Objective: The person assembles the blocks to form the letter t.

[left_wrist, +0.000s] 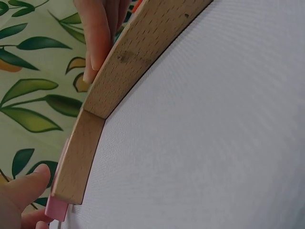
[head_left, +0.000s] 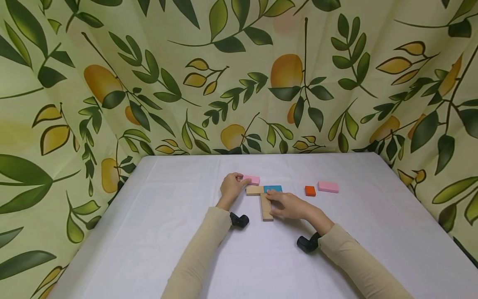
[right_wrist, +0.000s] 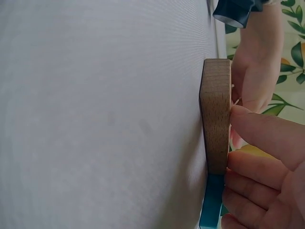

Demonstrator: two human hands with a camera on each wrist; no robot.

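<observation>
In the head view, my left hand is at the left end of a pink block, pinching it between thumb and fingers. In the left wrist view, the end of that pink block shows by the thumb. Just in front of it lies a short plain wooden block, with a blue block beside it on the right. A longer plain wooden block runs from these two toward me. My right hand holds the longer block, its thumb and fingertips against it in the right wrist view.
To the right lie a small red block and another pink block. A white cloth covers the table. A leaf-patterned curtain hangs behind. Black wrist devices sit under both wrists.
</observation>
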